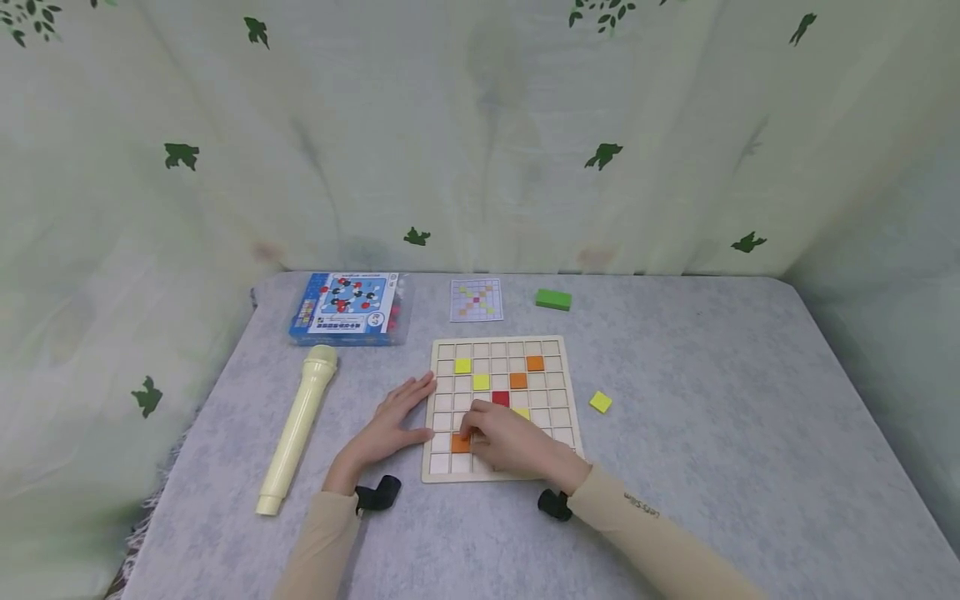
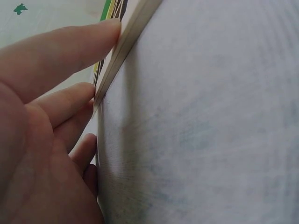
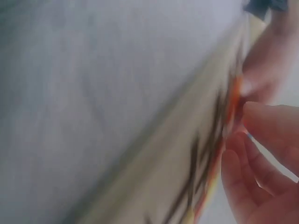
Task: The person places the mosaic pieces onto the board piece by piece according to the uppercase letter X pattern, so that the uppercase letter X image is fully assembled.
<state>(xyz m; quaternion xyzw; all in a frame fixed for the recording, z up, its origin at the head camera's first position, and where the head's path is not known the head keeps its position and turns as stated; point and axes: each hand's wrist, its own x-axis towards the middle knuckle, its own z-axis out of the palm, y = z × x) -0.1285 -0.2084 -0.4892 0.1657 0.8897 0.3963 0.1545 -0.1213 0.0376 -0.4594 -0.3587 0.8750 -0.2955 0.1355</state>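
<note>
A pale wooden grid board [image 1: 560, 379] lies flat on the table with yellow, orange and red square tiles in some cells. My left hand [image 1: 390, 421] rests beside it, fingers spread and fingertips touching its left edge; the left wrist view shows thumb and fingers against that edge. My right hand [image 1: 510, 437] bends over the lower part of the board, fingers curled, beside an orange tile [image 1: 459, 443]. Whether a tile sits between those fingers is hidden in the head view and blurred in the right wrist view. A red tile [image 1: 500, 398] shows just above the hand.
Right of the board lies a loose yellow tile [image 1: 600, 402]. Behind it are a printed pattern card [image 1: 476, 301] and a green block [image 1: 553, 299]. A blue boxed molecule set [image 1: 345, 308] and a cream tube with a rounded end [image 1: 298, 429] lie on the left.
</note>
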